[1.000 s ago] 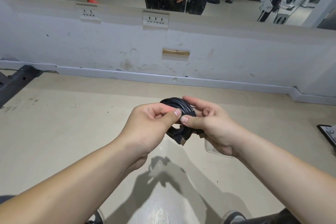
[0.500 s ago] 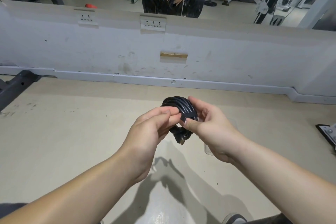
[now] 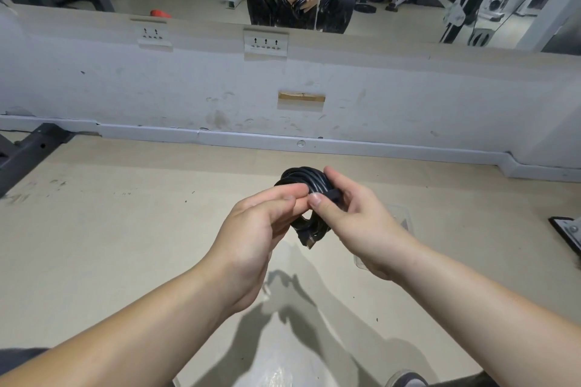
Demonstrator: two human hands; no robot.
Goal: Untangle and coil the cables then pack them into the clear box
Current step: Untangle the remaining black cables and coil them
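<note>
A black cable [image 3: 306,179] is wound into a tight coil and held in the air between both hands, above the floor. My left hand [image 3: 254,229] grips the coil's left side, fingers stretched across its front. My right hand [image 3: 355,223] holds the right side, thumb and fingers pinching a strand near the top. A plug end [image 3: 309,240] hangs from the coil's bottom. The clear box [image 3: 401,220] lies on the floor behind my right hand, mostly hidden by it.
A white wall with a skirting board [image 3: 298,143] and sockets [image 3: 265,42] runs across ahead, a mirror above it. A dark metal frame [image 3: 28,151] sits at the left, a black plate [image 3: 566,229] at the right edge. My shoe [image 3: 405,378] shows at the bottom.
My left fingers have straightened and slid across the coil's front. My right thumb has shifted onto a strand near the top. The coil stays in the same place.
</note>
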